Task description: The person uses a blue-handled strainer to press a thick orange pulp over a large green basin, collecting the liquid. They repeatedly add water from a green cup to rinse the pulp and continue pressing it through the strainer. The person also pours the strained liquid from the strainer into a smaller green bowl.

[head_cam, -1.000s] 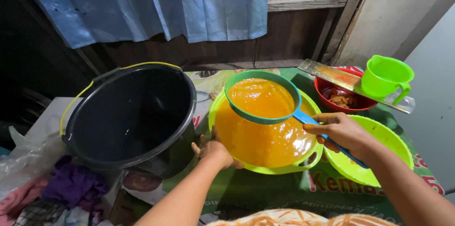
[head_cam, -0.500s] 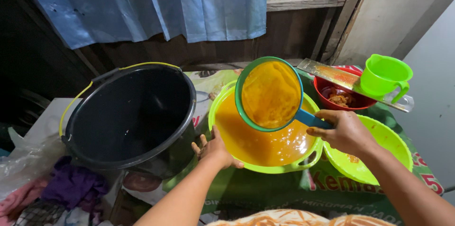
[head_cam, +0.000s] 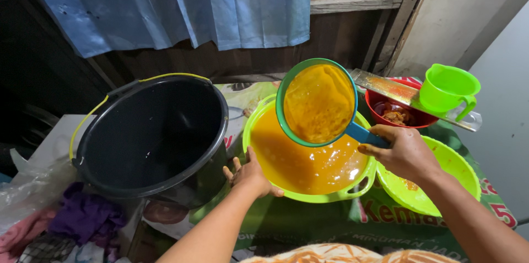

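At the far left lie a crumpled clear plastic bag (head_cam: 30, 186) and some purple and pink cloth (head_cam: 82, 221), then one big black bucket (head_cam: 151, 133) with a yellow wire handle, only a little water glinting at its bottom. Next comes the left hand (head_cam: 249, 175), fingers spread and pressed flat against the near rim of the lime-green basin (head_cam: 308, 194), holding nothing but steadying that basin, which is filled with orange liquid. Above it the green-rimmed strainer (head_cam: 318, 103) is tipped steeply up on edge, its mesh coated in wet orange pulp, and the right hand (head_cam: 405, 153) is clenched around its blue handle. To do this well, I judge the strainer should stay over the basin so drips fall inside, be tilted slowly so the pulp does not slide out, and the left hand should keep the basin from shifting on the printed green sheet (head_cam: 341, 219). Further right sit a second lime-green bowl (head_cam: 441, 186) partly under the right wrist, one red bowl (head_cam: 399, 111) with brownish scraps, one flat grater (head_cam: 397, 91) lying across it, and one green mug (head_cam: 446, 87). Count: one bucket, one strainer, two green bowls, one red bowl, one mug, one grater
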